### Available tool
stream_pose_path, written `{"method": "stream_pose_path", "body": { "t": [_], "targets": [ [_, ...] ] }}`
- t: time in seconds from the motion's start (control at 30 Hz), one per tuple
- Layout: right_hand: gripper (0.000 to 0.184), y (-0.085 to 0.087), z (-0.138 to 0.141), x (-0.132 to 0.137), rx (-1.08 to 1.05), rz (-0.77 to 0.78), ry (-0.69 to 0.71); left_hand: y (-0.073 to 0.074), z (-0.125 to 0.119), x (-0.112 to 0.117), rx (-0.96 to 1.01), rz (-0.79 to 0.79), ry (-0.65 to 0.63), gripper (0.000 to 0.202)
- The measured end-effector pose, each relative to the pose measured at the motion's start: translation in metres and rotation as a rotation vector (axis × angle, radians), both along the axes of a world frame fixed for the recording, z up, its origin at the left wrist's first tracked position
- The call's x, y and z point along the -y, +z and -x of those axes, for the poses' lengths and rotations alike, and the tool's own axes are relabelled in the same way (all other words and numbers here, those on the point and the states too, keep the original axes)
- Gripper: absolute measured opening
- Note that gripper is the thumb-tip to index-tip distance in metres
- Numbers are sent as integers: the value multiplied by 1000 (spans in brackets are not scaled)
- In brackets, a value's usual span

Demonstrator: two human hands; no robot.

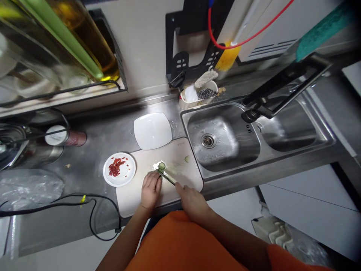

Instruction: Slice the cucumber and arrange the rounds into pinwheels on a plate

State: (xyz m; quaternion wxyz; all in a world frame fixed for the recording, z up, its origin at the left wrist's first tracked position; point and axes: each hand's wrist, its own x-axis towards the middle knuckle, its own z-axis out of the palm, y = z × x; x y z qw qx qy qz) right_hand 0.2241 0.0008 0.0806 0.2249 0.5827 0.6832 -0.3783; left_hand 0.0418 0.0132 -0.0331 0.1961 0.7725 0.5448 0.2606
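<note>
My right hand (194,201) is wrapped round the handle of a knife (168,178), whose narrow blade points up and left over the cutting board (129,203). The fingers of my left hand (150,188) are bent down onto a cucumber, which they almost wholly hide, right beside the blade tip. Just beyond the blade lies a cut cucumber slice (161,165) on a wet patch. Another pale green slice (187,159) rests apart, near the board's right edge. A small white plate (129,174) with red goji berries (115,167) overlaps the board's left side.
A square white dish (153,130) touches the board's far edge. On the right is a steel double sink (225,139) with a dark faucet (270,101). A caddy (197,99) with scrubbers stands behind it. At left are a black cable (94,210), plastic bag (31,186) and red canister (76,138).
</note>
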Motion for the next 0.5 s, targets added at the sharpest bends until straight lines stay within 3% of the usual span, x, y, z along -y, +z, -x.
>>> {"method": "stream_pose_path", "body": {
  "t": [0.5],
  "targets": [
    [39,-1,4,-8,-14,-6,-13,1,-2,-2,18,-16,-5,19]
  ]
}}
